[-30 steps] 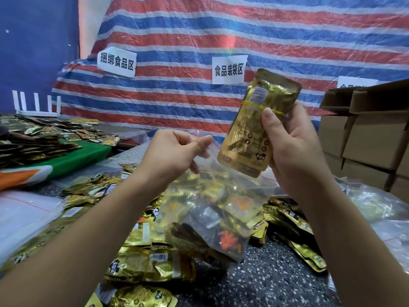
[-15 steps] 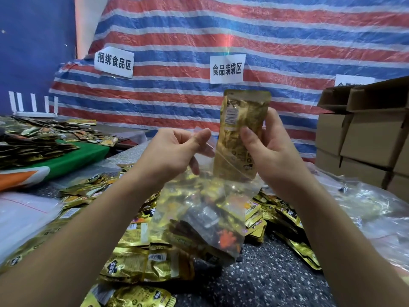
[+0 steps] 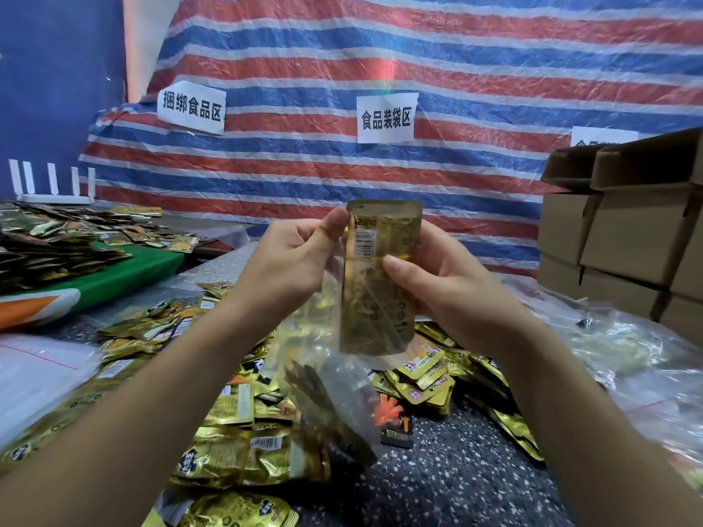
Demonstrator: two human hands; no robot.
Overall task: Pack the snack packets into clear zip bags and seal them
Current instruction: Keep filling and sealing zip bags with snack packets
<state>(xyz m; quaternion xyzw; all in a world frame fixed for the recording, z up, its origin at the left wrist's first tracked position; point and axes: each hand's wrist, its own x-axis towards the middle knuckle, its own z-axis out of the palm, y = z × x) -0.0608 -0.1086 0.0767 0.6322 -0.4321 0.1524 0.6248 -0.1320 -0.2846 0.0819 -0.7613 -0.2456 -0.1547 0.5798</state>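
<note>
Far left I see a green mat carrying dark and gold packets, with a white rack behind it. Nearer, flat clear bags lie at the table's left edge. Loose gold packets spread over the speckled tabletop.

My left hand is raised mid-frame, fingers curled, thumb pressed against the forefinger and pinching the left lip of the clear zip bag. The bag hangs below the hands, mouth up, its body sagging down and slightly right, above the tabletop. Something dark and an orange-printed item show through the film; I cannot read them.

The gold snack packet stands upright between the hands, long axis vertical, printed barcode near its top end. Its upper part stands clear of the bag mouth; lower down, plastic film appears to lie over it. How deep it sits I cannot tell.

My right hand grips the packet's right side, thumb across the front face, fingers wrapped behind.

Behind, a striped tarp carries white paper signs. Far right, stacked cardboard boxes and more crumpled clear plastic.
</note>
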